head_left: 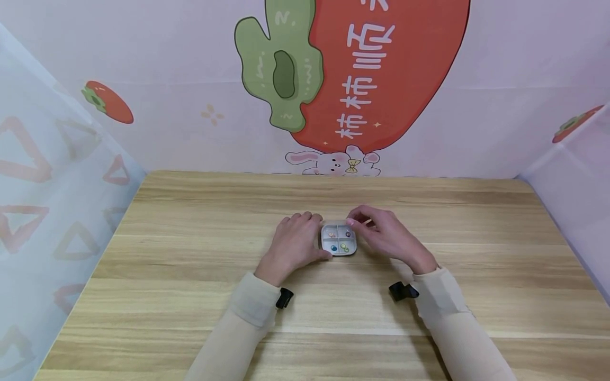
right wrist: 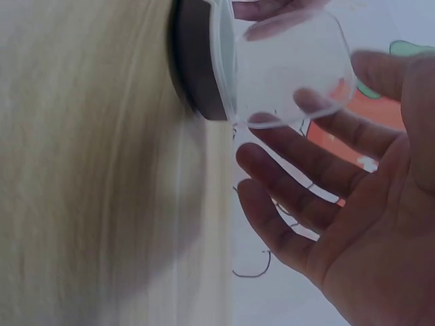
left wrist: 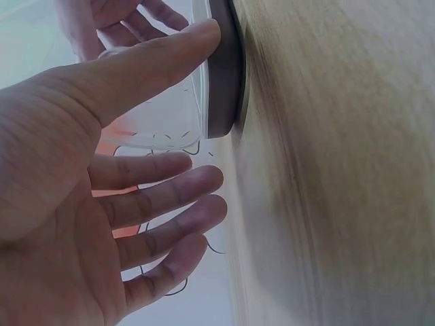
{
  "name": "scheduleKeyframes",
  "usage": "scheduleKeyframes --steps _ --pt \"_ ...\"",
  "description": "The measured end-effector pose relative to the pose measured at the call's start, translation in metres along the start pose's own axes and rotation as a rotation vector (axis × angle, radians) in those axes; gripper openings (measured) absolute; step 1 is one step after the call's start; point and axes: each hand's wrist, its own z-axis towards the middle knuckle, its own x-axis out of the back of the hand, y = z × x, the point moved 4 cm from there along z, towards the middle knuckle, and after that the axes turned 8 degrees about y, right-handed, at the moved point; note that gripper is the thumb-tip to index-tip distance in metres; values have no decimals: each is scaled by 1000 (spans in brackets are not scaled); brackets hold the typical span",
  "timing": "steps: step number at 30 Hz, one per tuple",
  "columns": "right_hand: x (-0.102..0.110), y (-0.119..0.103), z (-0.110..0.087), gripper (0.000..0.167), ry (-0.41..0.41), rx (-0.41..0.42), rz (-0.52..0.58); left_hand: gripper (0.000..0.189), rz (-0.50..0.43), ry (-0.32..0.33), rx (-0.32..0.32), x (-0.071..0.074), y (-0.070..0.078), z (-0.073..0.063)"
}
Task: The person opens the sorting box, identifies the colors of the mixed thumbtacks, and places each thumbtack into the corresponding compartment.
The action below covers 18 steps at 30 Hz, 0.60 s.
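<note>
A small four-compartment pill box (head_left: 339, 241) lies on the table. Its white compartments hold small coloured pieces, among them a blue one and a yellow-green one. Its dark base (right wrist: 197, 61) sits on the wood, and a clear lid (right wrist: 292, 75) stands raised above it. My left hand (head_left: 296, 242) is at the box's left side, thumb touching the near wall (left wrist: 223, 88), the other fingers spread and relaxed beyond it. With thumb and index finger, my right hand (head_left: 381, 233) pinches the lid's edge; its other fingers extend loosely beside the box.
The wood-grain table (head_left: 190, 296) meets a printed back wall (head_left: 167, 132) with persimmon and rabbit drawings. Patterned side sheets (head_left: 47, 185) stand left and right. Black wrist straps (head_left: 402, 291) sit at both cuffs.
</note>
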Motion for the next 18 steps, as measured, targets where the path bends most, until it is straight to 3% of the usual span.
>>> scheduleKeyframes --steps 4,11,18 --pt "1 2 -1 23 -39 11 13 78 -3 -18 -16 -1 0 0" --pt "1 4 -2 35 -96 24 6 78 -3 -24 -38 -3 1 0" --pt "0 5 -2 26 -90 27 16 75 -3 -18 -50 -3 1 0"
